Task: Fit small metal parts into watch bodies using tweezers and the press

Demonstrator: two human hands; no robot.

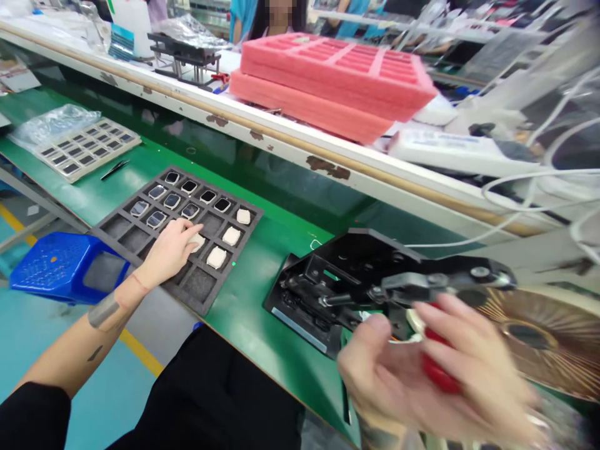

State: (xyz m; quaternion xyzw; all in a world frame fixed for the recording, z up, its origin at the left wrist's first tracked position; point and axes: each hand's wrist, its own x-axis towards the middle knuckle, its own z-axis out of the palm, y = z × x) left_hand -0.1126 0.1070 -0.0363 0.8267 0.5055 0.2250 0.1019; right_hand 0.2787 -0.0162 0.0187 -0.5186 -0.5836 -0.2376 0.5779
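Observation:
My left hand [174, 247] reaches over a dark grey compartment tray [199, 284], its thumb and fingers closed on the edge of a cream watch case [197, 242]. Three more cream cases, including one [217, 257] nearby, lie along the tray's right side. Several watch cases with dark screens [171, 200] fill the far compartments. On the right, my blurred right hand [422, 375] has its fingers curled over the red handle [440, 372] of a black clamp press [347, 262]. Close to its fingertips is a cream curved part [414, 321], partly hidden; whether the hand touches it is unclear.
Black tweezers [115, 169] and a pale tray of dark screens [89, 150] lie at left on the green bench. Pink foam trays [328, 75] rest on the raised shelf. A blue stool [60, 269] stands below. White cables [497, 181] hang at right. A person sits opposite.

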